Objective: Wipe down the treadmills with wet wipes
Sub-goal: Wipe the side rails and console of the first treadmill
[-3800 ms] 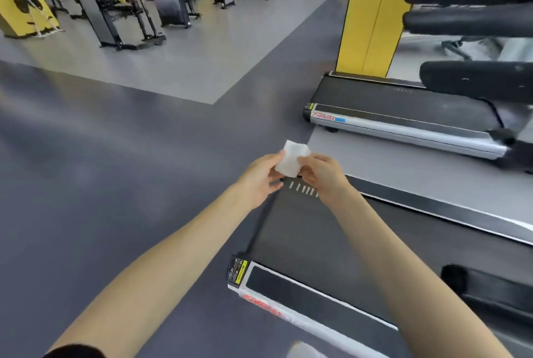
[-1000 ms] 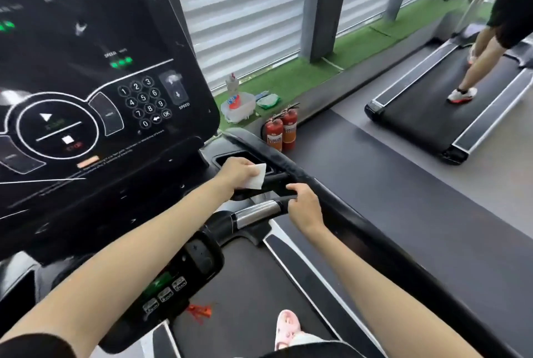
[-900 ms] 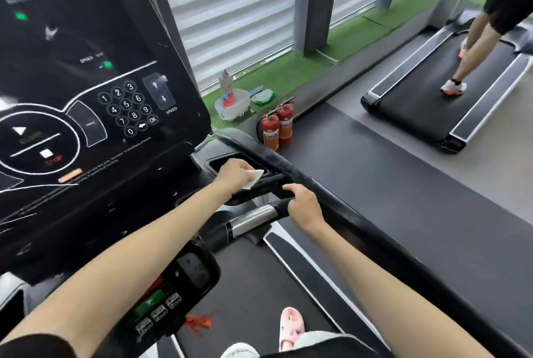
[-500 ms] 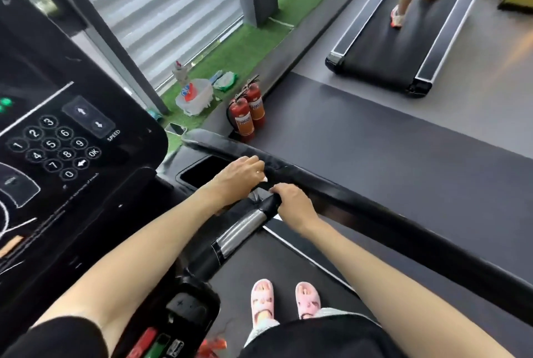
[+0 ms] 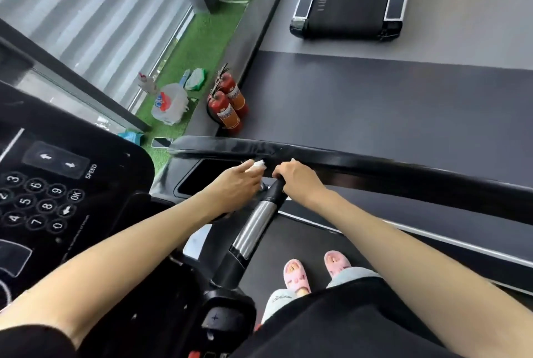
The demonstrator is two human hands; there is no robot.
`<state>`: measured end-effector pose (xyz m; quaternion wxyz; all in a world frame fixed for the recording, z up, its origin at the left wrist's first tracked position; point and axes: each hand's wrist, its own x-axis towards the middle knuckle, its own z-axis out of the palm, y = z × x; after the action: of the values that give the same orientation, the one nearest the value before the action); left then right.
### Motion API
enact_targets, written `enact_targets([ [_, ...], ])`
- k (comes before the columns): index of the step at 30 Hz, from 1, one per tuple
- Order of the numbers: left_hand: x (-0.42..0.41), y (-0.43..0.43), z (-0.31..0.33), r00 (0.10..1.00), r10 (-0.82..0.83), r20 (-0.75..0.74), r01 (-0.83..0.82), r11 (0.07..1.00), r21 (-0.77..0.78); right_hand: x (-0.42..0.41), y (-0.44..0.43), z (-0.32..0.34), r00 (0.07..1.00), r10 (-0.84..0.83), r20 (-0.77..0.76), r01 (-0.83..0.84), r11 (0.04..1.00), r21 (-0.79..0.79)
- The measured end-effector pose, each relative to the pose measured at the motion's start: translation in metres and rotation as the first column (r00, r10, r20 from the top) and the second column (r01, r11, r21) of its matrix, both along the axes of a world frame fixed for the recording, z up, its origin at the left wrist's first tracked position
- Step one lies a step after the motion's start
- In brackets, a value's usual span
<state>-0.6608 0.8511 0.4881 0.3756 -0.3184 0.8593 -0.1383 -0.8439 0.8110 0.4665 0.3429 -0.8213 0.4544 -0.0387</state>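
Note:
I stand on a black treadmill, its console (image 5: 57,190) with a number keypad at the left. My left hand (image 5: 233,187) is closed on a crumpled white wet wipe (image 5: 257,165), pressed just below the black side handrail (image 5: 360,163) beside the cup tray (image 5: 210,177). My right hand (image 5: 300,180) grips the black end of the inner silver-and-black handlebar (image 5: 256,228). Most of the wipe is hidden in my fingers.
Two red fire extinguishers (image 5: 229,106) stand on the floor past the rail, next to a plastic tub (image 5: 170,106) and a spray bottle (image 5: 147,82) on green turf. Another treadmill (image 5: 346,11) lies ahead, with a person's shoe on it. My pink slippers (image 5: 297,275) rest on the belt.
My view has tilted down and to the right. My left hand with the wipe slid slightly along under the handrail; my right hand stays on the handlebar end.

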Motion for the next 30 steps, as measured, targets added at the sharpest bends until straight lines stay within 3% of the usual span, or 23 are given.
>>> enact_targets([
  [3, 0.008, 0.019, 0.005, 0.996, -0.083, 0.016, 0.081, 0.992, 0.097, 0.0, -0.001, -0.001, 1.0, -0.019, 0.017, 0.018, 1.0, 0.02],
  [6, 0.01, 0.008, 0.001, 0.992, -0.122, -0.01, 0.122, 0.99, 0.068, 0.002, -0.001, -0.003, 0.999, -0.033, 0.02, 0.032, 0.999, 0.033],
  [9, -0.004, -0.008, 0.001, 0.999, -0.045, 0.019, 0.044, 0.998, 0.04, 0.002, -0.003, -0.001, 1.0, -0.013, -0.004, 0.013, 0.999, 0.048],
  [13, -0.004, 0.009, -0.004, 0.992, -0.123, 0.013, 0.122, 0.99, 0.067, 0.001, -0.007, 0.001, 1.0, 0.007, -0.02, -0.006, 0.998, 0.069],
  [21, -0.021, -0.012, -0.011, 0.972, -0.05, 0.23, 0.08, 0.989, -0.124, -0.003, -0.009, 0.001, 0.997, 0.058, -0.05, -0.056, 0.997, 0.045],
  [24, -0.016, 0.008, -0.012, 0.947, -0.118, 0.299, 0.142, 0.988, -0.06, -0.004, -0.012, 0.002, 0.997, 0.074, -0.028, -0.073, 0.996, 0.055],
  [27, -0.017, 0.012, 0.001, 0.954, -0.074, 0.292, 0.073, 0.997, 0.013, -0.005, -0.012, -0.001, 0.997, 0.07, -0.012, -0.07, 0.996, 0.05],
  [30, -0.023, -0.008, -0.006, 0.98, 0.036, 0.197, -0.03, 0.999, -0.031, -0.006, -0.011, 0.0, 0.997, 0.078, -0.012, -0.077, 0.996, 0.046],
])
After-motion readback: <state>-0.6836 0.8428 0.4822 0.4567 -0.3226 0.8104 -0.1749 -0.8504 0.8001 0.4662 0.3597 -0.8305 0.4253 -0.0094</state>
